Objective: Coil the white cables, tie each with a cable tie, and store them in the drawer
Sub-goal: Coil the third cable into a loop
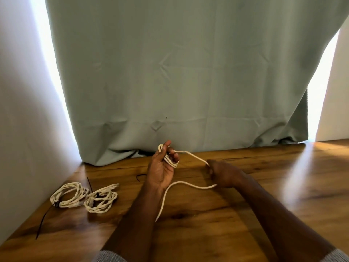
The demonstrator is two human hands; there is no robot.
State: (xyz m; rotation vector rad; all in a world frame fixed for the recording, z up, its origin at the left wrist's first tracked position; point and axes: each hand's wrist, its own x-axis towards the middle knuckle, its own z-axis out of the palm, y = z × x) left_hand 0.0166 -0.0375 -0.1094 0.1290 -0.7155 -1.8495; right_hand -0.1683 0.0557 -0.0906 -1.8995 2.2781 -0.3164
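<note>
2 bare hands work 1 white cable (190, 185) above a wooden table (264, 195). Left hand (162, 167), palm up, holds several turns of the cable looped around its fingers (176, 156), which curl over the small coil (170, 160); the thumb points up on the far side. From this coil 1 strand runs right to the right hand (222, 173), whose fingers are closed in a fist around the cable. A second length leaves the near side of the right hand, arcs left toward the left wrist and trails down toward the near edge, passing beside the left forearm.

2 finished coils lie at the left of the table, just beside each other: the left coil (69, 194) and the right coil (101, 200), each bound with a black cable tie. The tail of the left coil's tie (43, 222) extends toward the near left edge. 1 loose black cable tie (139, 176) lies on the table just left of the left hand. A grey-green curtain (188, 72) hangs behind the far table edge, with bright light at both its sides. Grey sleeves (109, 257) show at the near edge.
</note>
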